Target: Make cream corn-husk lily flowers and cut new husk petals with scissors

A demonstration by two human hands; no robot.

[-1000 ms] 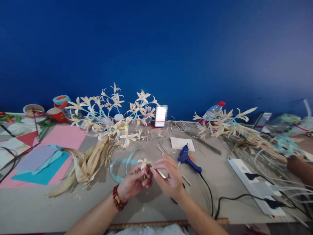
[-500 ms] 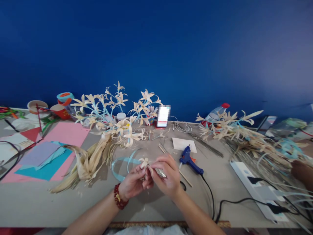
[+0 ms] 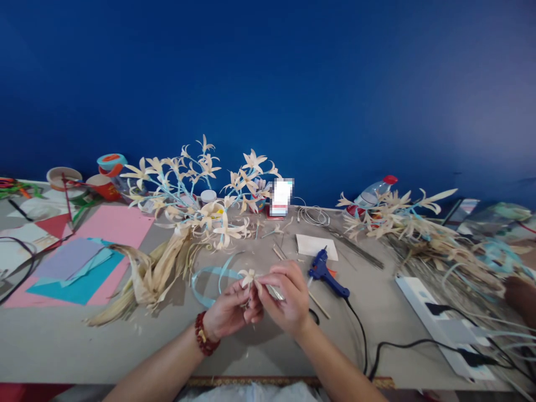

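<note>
Low over the middle of the table, my left hand [image 3: 234, 306] is closed around the base of a small cream husk flower [image 3: 248, 276], whose petals stick out above the fingers. A beaded red bracelet [image 3: 205, 334] circles that wrist. My right hand [image 3: 288, 298] meets it from the right, thumb and forefinger pinched at the flower's edge, probably on a petal; the exact contact is too small to make out. Part of a shiny silvery thing [image 3: 274, 292] shows beneath the right palm, mostly hidden. Behind the left hand lies a loop of light-blue ribbon [image 3: 201, 290].
A blue glue gun [image 3: 329, 274] with a black cord lies right of my hands, by white card [image 3: 317, 247]. Dried husks [image 3: 153, 273] and coloured paper [image 3: 90, 265] are leftward. Finished flower sprays [image 3: 171, 184] stand behind. A power strip [image 3: 435, 321] lies right.
The hands keep almost the same pose on the flower, with only a slight shift of the right fingers. The whole view has moved a little.
</note>
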